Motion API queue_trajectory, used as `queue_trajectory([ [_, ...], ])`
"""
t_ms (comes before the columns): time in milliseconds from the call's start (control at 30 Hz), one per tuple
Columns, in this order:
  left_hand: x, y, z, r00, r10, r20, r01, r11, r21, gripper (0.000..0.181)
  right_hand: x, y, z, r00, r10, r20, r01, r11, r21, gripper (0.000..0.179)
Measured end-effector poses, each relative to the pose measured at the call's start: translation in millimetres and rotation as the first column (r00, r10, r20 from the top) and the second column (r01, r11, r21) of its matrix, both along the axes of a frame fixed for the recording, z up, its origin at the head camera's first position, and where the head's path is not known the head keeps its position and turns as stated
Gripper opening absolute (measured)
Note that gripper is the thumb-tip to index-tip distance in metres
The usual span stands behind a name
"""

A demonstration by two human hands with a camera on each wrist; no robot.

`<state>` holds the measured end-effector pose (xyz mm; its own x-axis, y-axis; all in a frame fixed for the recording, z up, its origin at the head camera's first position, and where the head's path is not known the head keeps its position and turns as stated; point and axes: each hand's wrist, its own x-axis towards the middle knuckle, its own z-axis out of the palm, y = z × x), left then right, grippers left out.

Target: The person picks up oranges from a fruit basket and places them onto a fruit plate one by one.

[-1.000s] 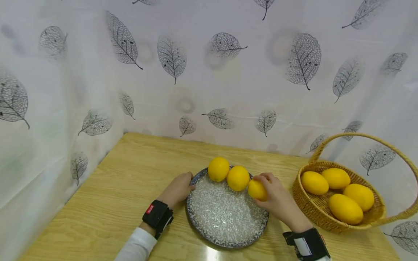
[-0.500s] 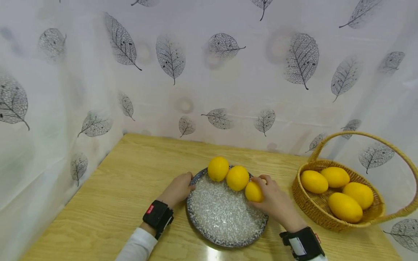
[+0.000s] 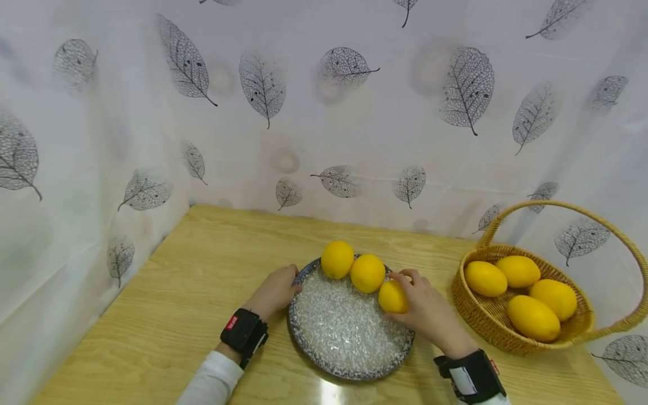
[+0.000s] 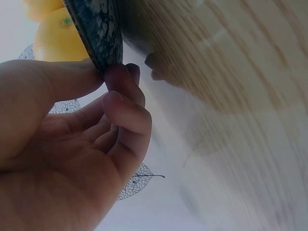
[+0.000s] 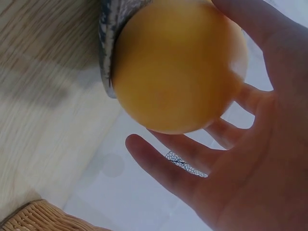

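Observation:
My left hand [image 3: 275,291] pinches the left rim of a round speckled grey plate [image 3: 349,343] with a dark edge. In the left wrist view, the thumb lies on the inner side and curled fingers on the outer side of the rim [image 4: 98,31]. At the plate's right rim, my right hand [image 3: 427,309] holds an orange [image 3: 392,297], thumb and fingers around it. Seen from the right wrist, that orange [image 5: 178,67] rests against the plate's edge. Two more oranges, one at the back [image 3: 337,260] and one beside it [image 3: 367,273], sit along the far rim.
A wicker basket [image 3: 471,315] with a tall arched handle stands to the right, near my right forearm. Several oval yellow fruits [image 3: 533,318] lie in it. Behind the wooden table [image 3: 202,270] hangs a pale leaf-print curtain [image 3: 379,129].
My right hand has shifted slightly left with the orange, bringing it nearer the middle orange on the plate. My left hand stays on the rim.

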<state>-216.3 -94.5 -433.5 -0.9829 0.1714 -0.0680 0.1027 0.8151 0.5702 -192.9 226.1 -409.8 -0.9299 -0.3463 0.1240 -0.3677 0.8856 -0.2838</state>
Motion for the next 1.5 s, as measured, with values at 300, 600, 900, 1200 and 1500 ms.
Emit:
queue_trajectory([
  [300, 1.5, 0.6, 2.3, 1.000, 0.007, 0.011, -0.008, 1.000, 0.018, 0.019, 0.1, 1.1, 4.7, 1.000, -0.009, 0.005, 0.009, 1.000, -0.007, 0.079],
  [600, 2.1, 0.4, 1.2, 1.000, 0.001, -0.010, -0.001, 1.000, 0.002, 0.020, 2.3, 1.2, 7.5, 0.999, -0.020, 0.030, 0.021, 0.999, -0.034, 0.069],
  [900, 2.9, 0.3, 0.4, 1.000, -0.001, -0.017, 0.001, 1.000, -0.001, 0.019, 5.0, 1.2, 14.1, 1.000, -0.023, 0.013, 0.024, 0.999, -0.033, 0.055],
  [1200, 2.1, -0.7, 0.9, 1.000, -0.005, -0.023, 0.005, 1.000, -0.001, 0.019, 3.2, 6.7, 20.4, 0.999, -0.037, -0.014, 0.037, 0.999, -0.009, 0.054],
  [1500, 2.3, -0.1, 2.6, 1.000, -0.009, -0.020, 0.009, 1.000, -0.005, 0.019, 0.5, 13.5, 20.8, 0.999, -0.044, 0.001, 0.044, 0.999, -0.016, 0.055],
])
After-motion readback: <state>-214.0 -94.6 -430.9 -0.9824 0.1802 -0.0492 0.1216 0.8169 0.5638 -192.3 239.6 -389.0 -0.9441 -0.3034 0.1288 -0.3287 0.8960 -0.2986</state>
